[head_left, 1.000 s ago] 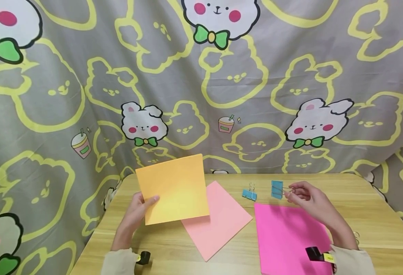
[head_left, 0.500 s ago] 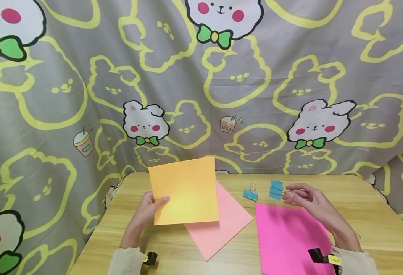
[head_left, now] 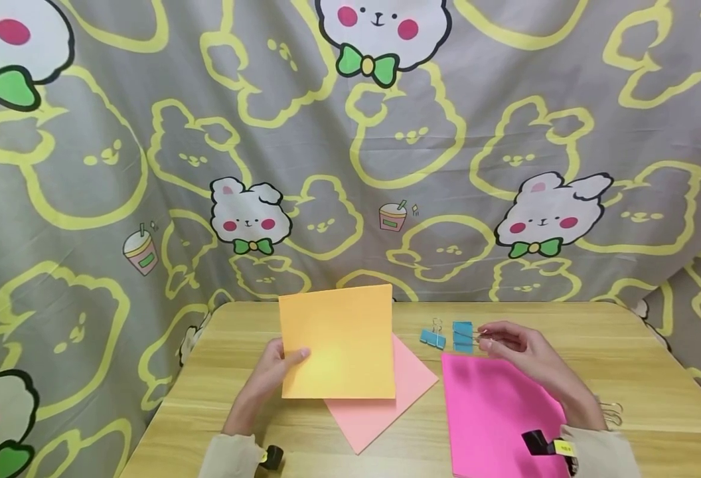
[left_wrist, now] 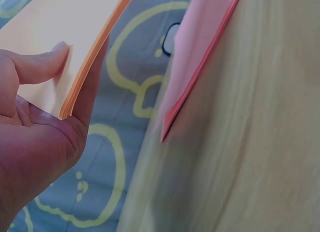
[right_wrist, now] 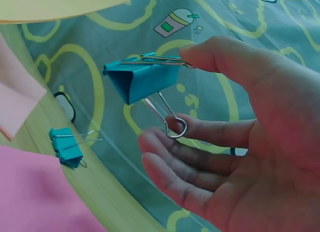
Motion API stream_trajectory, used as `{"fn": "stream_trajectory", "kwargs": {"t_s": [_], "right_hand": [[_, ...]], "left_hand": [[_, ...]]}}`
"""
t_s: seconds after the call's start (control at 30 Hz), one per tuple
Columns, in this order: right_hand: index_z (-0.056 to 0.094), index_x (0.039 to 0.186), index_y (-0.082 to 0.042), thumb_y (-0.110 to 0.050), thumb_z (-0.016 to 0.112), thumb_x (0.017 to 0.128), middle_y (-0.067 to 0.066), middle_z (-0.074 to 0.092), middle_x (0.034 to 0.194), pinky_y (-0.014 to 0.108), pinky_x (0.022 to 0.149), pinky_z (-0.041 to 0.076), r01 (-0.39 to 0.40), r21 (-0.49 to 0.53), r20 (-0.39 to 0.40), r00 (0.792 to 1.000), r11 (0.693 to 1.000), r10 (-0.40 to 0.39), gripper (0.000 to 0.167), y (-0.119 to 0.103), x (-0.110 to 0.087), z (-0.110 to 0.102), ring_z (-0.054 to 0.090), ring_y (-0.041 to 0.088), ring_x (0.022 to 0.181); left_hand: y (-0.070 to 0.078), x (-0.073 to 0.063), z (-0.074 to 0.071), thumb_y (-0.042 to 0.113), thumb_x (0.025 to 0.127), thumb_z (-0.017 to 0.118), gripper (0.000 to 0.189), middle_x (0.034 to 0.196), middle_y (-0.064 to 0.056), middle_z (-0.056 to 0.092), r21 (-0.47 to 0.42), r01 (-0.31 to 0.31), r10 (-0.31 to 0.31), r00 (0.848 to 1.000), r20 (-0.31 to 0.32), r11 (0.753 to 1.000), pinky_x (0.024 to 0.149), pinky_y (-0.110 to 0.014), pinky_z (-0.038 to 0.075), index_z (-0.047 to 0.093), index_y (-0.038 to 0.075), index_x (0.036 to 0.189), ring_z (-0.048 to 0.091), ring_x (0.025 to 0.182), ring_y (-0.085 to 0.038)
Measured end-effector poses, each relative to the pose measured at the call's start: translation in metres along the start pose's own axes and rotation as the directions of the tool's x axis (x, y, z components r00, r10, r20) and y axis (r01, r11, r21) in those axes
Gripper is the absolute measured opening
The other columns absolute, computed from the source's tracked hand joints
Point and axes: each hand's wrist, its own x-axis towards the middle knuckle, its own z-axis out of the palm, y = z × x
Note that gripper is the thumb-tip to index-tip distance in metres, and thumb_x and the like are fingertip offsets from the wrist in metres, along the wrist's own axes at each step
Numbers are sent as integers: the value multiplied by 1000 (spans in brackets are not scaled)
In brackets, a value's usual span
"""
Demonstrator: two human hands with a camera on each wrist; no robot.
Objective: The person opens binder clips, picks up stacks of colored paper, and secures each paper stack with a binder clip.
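My left hand (head_left: pixel 275 365) grips a stack of orange-yellow paper (head_left: pixel 341 342) at its left edge, thumb on the front face and fingers behind. In the left wrist view the stack's edge shows several sheets. My right hand (head_left: pixel 520 342) pinches the wire handles of a blue binder clip (head_left: pixel 462 336). In the right wrist view its thumb lies on the upper handle and a finger touches the lower one; the handles stand apart. A second blue binder clip (head_left: pixel 433 338) rests on the table to the left. Below the orange stack lies light pink paper (head_left: pixel 368 425), partly covered.
A bright pink paper stack (head_left: pixel 500 411) lies under my right forearm. Wire handles (head_left: pixel 612 413) of something partly hidden show beside the right sleeve. The wooden table (head_left: pixel 195 372) ends at a patterned grey curtain (head_left: pixel 326 146).
My left hand has carried the orange-yellow stack to the right and slightly down, over more of the light pink paper. The right hand has moved left with the binder clip.
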Motion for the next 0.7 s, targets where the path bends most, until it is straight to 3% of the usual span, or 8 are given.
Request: {"fn": "stream_trajectory", "kwargs": {"t_s": [0.3, 0.5, 0.7], "right_hand": [[55, 133, 14, -15, 72, 97, 28, 66, 123, 26, 85, 57, -4, 50, 25, 1000, 999, 3, 49, 3, 3, 9, 71, 12, 100], [51, 135, 15, -15, 70, 98, 23, 69, 119, 27, 89, 56, -48, 95, 94, 995, 994, 39, 51, 8, 6, 12, 71, 16, 104], [51, 135, 14, -17, 65, 102, 23, 69, 121, 30, 91, 56, -42, 93, 180, 983, 995, 24, 48, 9, 7, 13, 70, 20, 106]], "left_hand": [[-5, 3, 14, 9, 105, 56, 33, 104, -23, 70, 14, 10, -11, 1000, 27, 1000, 72, -36, 61, 54, -17, 126, 73, 86, -24], [-9, 5, 20, 8, 105, 56, 31, 101, -18, 72, 2, 13, -13, 999, 41, 1000, 70, -36, 61, 56, -16, 125, 74, 83, -24], [-12, 6, 27, 6, 104, 57, 30, 98, -19, 71, -5, 36, -36, 999, 35, 999, 68, -35, 61, 56, -16, 124, 73, 81, -22]]}}
